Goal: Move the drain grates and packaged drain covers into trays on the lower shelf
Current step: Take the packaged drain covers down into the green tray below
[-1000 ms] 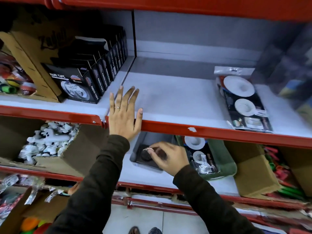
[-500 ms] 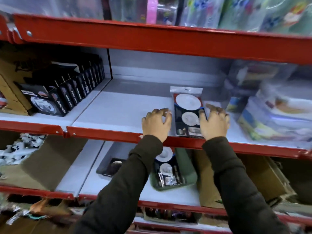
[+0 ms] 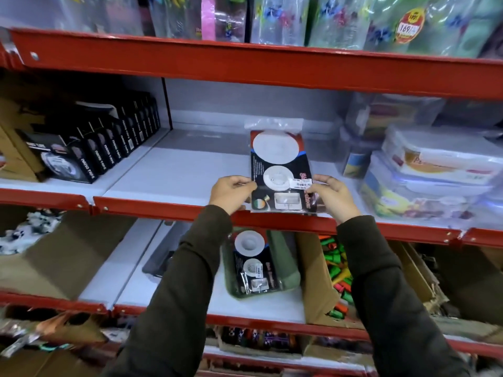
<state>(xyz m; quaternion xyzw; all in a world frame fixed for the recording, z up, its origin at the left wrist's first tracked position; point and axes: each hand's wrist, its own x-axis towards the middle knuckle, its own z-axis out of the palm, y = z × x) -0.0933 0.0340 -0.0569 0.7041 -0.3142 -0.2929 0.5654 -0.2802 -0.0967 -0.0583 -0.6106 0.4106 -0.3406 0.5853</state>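
While both hands grip it, the packaged drain cover (image 3: 280,172) sits at the front of the middle shelf (image 3: 174,172), its bottom edge at the red front lip. Left hand (image 3: 231,193) pinches the pkg's left edge, thumb on the front face & fingers curled round behind; right hand (image 3: 333,195) does the same on the right edge, thumb near the white barcode sticker. Both hands closed on the pkg, not spread. Pkg shows two white round covers stacked one above the other on a dark card w/ red corners, inside a clear bag (top flap of the bag sticks up behind).

On the lower shelf (image 3: 261,303), directly below, a green tray (image 3: 285,268) holds a second packaged cover (image 3: 251,263) of the same kind, lying flat. Just left of it, a dark grey tray (image 3: 160,257), mostly hidden by the left sleeve; can't tell what's in it.

Left on the middle shelf: a row of black tape boxes (image 3: 109,148). Right of the pkg: stacked clear food containers (image 3: 435,170), near but not touching it. Right of the green tray, a cardboard box (image 3: 313,281) w/ small green & orange items.
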